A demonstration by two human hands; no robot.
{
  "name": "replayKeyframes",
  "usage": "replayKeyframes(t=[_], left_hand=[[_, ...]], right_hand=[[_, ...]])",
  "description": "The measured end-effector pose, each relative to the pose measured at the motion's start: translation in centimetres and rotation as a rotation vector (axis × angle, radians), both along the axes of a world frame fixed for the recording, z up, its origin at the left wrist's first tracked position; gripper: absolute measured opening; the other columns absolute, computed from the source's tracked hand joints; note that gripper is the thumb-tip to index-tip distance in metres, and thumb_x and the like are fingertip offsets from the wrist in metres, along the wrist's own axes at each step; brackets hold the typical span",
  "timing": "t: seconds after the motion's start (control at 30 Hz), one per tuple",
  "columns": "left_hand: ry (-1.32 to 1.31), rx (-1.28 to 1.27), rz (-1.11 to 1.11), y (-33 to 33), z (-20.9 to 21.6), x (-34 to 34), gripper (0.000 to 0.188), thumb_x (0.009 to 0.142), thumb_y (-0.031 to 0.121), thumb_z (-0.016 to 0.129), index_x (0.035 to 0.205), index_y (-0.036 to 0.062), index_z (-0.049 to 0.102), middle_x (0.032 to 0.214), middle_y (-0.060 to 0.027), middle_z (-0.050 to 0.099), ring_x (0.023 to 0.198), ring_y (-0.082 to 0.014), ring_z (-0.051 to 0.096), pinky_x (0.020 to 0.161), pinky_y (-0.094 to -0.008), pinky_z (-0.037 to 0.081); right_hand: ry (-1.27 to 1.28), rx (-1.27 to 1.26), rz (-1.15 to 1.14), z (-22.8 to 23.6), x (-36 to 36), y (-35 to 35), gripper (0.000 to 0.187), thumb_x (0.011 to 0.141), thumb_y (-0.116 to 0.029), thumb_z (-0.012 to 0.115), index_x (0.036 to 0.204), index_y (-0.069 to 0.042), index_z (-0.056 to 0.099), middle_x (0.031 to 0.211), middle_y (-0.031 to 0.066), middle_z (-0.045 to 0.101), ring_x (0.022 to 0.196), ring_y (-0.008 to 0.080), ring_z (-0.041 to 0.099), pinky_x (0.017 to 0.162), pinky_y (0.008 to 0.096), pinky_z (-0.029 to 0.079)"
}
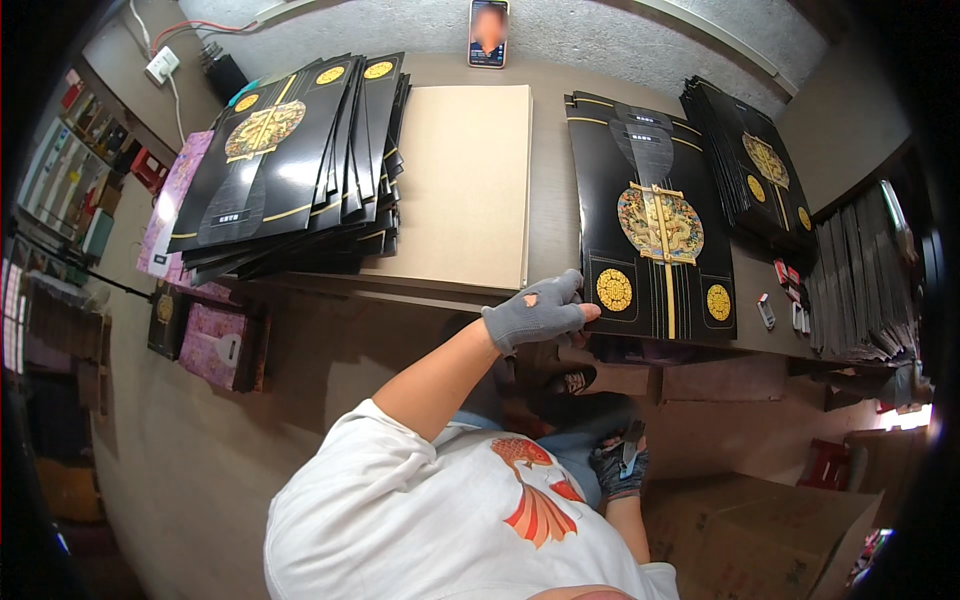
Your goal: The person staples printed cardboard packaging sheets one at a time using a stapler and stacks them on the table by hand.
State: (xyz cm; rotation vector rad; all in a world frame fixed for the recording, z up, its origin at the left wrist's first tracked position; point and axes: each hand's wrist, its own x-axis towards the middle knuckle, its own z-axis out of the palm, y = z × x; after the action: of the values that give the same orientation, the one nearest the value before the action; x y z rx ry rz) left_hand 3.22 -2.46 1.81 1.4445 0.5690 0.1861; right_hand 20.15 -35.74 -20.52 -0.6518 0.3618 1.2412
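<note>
My left hand [540,312], in a grey glove with bare fingertips and a hole on its back, reaches to the table's front edge. Its fingers are closed at the near left corner of a flat black printed packaging piece [655,285], which has a colourful round dragon emblem, gold medallions and a gold stripe. This piece lies on top of similar ones. Down by my lap, my right hand [622,470] wears a dark patterned glove. Its fingers are curled around a small pale-and-dark item [629,460] that is too small to name.
A fanned pile of black pieces [270,150] stands left, beside a beige board stack [465,190]. More black pieces [760,165] and an upright bundle [865,280] lie right, near small boxes [766,310]. A phone [488,35] leans at the wall. A carton [760,535] sits below.
</note>
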Motion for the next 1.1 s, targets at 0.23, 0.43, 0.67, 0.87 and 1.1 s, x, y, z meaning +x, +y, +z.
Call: replayKeyframes(t=[0.23,0.43,0.67,0.87,1.1], left_hand=[[-0.016,0.000,0.002,0.0,-0.2,-0.2,0.036,0.093,0.025,0.059,0.108,-0.0048,0.045,0.087,-0.0132,0.064,0.076,-0.0164,0.066,0.066,-0.0289,0.054],[-0.013,-0.004,-0.014,0.1,-0.7,-0.2,0.043,0.092,0.032,0.061,0.115,-0.0012,0.044,0.093,-0.0124,0.064,0.079,-0.0151,0.068,0.065,-0.0279,0.054],[0.014,0.015,-0.020,0.2,-0.2,-0.1,0.044,0.092,0.031,0.061,0.117,-0.0013,0.044,0.094,-0.0123,0.064,0.079,-0.0152,0.067,0.064,-0.0282,0.054],[-0.016,0.027,0.012,0.2,0.0,-0.2,0.037,0.092,0.024,0.059,0.110,-0.0061,0.045,0.089,-0.0147,0.065,0.077,-0.0171,0.066,0.069,-0.0294,0.053],[-0.039,0.083,0.033,0.0,-2.2,0.2,0.044,0.091,0.028,0.061,0.122,-0.0010,0.047,0.098,-0.0108,0.064,0.084,-0.0132,0.063,0.069,-0.0283,0.053]], right_hand=[[0.005,-0.046,-0.003,0.7,-0.4,0.2,0.041,0.090,-0.053,0.049,0.094,-0.015,0.065,0.082,0.0048,0.064,0.074,0.0223,0.060,0.067,0.0408,0.049],[-0.040,-0.065,-0.004,0.3,-0.2,0.1,0.042,0.090,-0.053,0.048,0.096,-0.014,0.064,0.079,0.0050,0.061,0.074,0.0219,0.060,0.066,0.0405,0.049],[0.028,-0.051,-0.013,-1.0,0.4,-0.2,0.046,0.091,-0.057,0.043,0.096,-0.017,0.064,0.079,0.0045,0.062,0.073,0.0236,0.060,0.064,0.0438,0.048],[0.014,-0.089,-0.005,0.2,0.1,0.7,0.045,0.090,-0.057,0.044,0.091,-0.017,0.062,0.074,0.0036,0.058,0.071,0.0233,0.057,0.064,0.0437,0.045],[-0.033,-0.165,-0.054,-2.4,0.4,-0.8,0.049,0.090,-0.061,0.042,0.093,-0.017,0.065,0.074,0.0037,0.060,0.068,0.0211,0.057,0.065,0.0421,0.048]])
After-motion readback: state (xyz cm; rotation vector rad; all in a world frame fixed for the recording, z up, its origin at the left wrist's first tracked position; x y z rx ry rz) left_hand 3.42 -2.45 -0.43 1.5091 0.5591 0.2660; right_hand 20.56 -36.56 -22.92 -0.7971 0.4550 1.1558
